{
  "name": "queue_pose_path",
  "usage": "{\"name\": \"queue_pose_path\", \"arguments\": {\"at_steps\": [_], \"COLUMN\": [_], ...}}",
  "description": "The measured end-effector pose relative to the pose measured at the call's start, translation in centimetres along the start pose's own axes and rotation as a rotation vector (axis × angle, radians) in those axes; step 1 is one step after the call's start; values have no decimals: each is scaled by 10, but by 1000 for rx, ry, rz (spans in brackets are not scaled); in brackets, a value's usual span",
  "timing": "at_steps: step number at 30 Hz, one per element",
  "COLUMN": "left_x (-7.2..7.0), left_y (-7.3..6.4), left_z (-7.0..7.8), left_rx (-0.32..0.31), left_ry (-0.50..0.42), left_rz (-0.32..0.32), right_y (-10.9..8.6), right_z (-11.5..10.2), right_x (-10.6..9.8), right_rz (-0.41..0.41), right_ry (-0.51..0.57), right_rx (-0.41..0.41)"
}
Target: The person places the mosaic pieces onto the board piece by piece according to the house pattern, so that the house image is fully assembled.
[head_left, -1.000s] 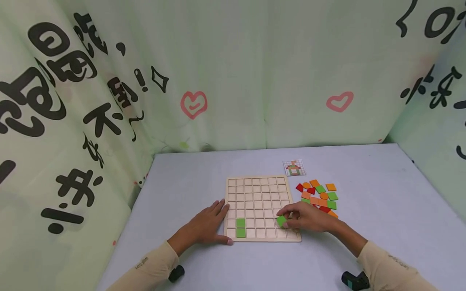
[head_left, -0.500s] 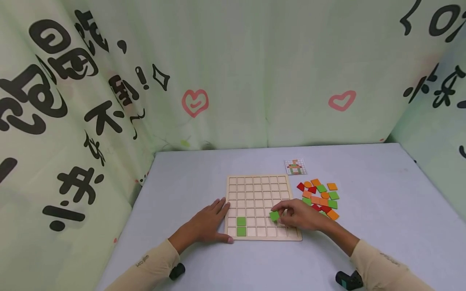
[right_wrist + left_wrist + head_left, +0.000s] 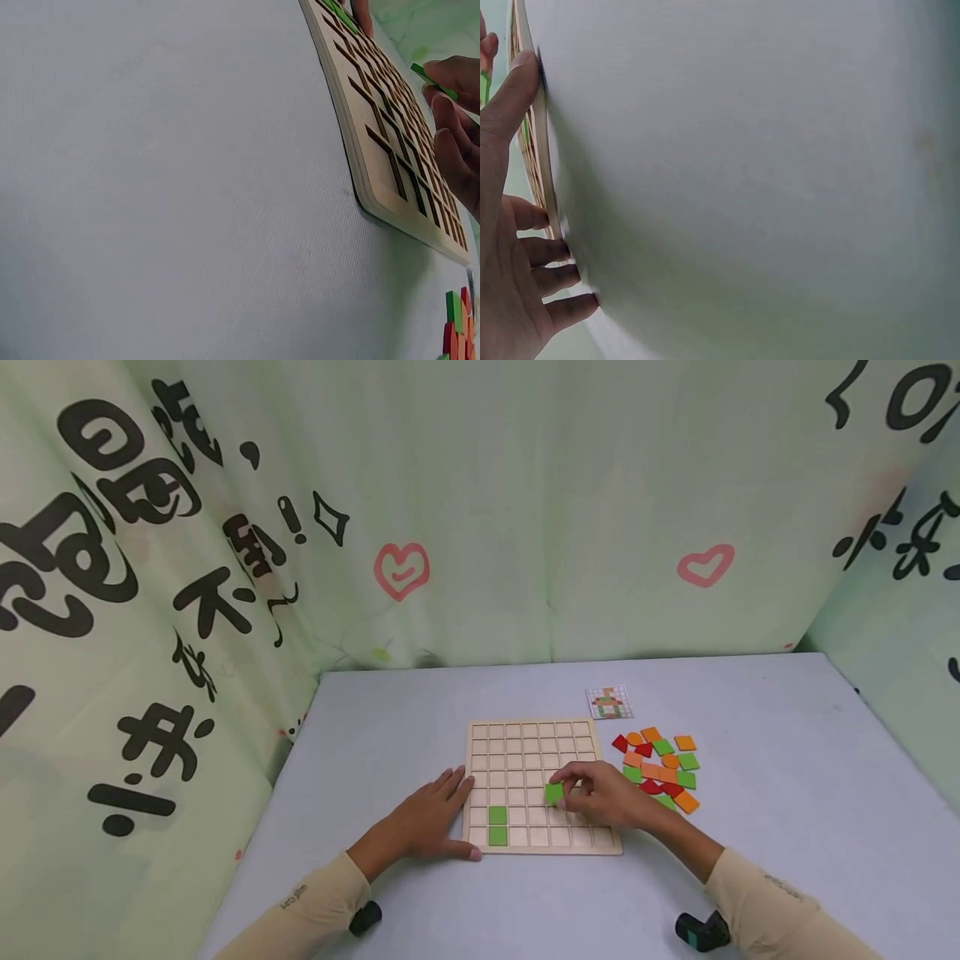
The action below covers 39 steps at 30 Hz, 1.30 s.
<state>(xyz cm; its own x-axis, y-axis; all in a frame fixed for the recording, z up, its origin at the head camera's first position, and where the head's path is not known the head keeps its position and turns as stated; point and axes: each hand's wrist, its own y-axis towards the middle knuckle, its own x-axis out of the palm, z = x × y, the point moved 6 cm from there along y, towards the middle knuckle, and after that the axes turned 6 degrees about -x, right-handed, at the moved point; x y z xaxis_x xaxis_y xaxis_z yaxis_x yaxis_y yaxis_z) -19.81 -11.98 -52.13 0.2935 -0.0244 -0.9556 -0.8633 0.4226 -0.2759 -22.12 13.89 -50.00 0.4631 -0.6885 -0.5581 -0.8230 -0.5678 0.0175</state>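
A square wooden grid board lies on the table. Two green square tiles sit in its second column, one above the other, in the bottom two rows. My right hand pinches another green square tile between thumb and fingertips over the board's lower middle. In the right wrist view that pinched tile is tilted above the grid. My left hand rests at the board's left edge with its fingers spread. In the left wrist view the thumb and fingertips of the left hand touch the board's side.
Right of the board lies a loose pile of red, orange and green tiles in square, round and other shapes. A small card with a coloured grid picture lies behind the board's right corner. A printed curtain hangs behind the table.
My right hand has carried the green tile left and slightly away from me, from the board's right part toward its middle. The left hand has stayed in place.
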Motion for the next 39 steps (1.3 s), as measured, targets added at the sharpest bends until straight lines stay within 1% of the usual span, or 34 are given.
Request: {"name": "queue_pose_path", "arguments": {"at_steps": [5,11,17,22,25,32,39], "left_x": [1,-1,0,-2,-2,-4,-3], "left_y": [0,-1,0,0,-1,-2,-1], "left_z": [0,1,1,2,1,1,0], "left_rx": [-9,-5,-5,-2,0,0,2], "left_ry": [-2,-17,-6,2,5,-3,-18], "left_rz": [-12,-12,-15,-13,-9,-12,-22], "right_y": [6,15,26,32,34,38,45], "right_z": [-3,-6,-10,-12,-12,-13,-17], "right_x": [2,12,23,30,33,36,39], "right_rz": [28,45,8,-19,-24,-21,-7], "right_ry": [9,36,31,29,22,8,23], "right_rx": [0,8,3,-33,-39,-18,-33]}}
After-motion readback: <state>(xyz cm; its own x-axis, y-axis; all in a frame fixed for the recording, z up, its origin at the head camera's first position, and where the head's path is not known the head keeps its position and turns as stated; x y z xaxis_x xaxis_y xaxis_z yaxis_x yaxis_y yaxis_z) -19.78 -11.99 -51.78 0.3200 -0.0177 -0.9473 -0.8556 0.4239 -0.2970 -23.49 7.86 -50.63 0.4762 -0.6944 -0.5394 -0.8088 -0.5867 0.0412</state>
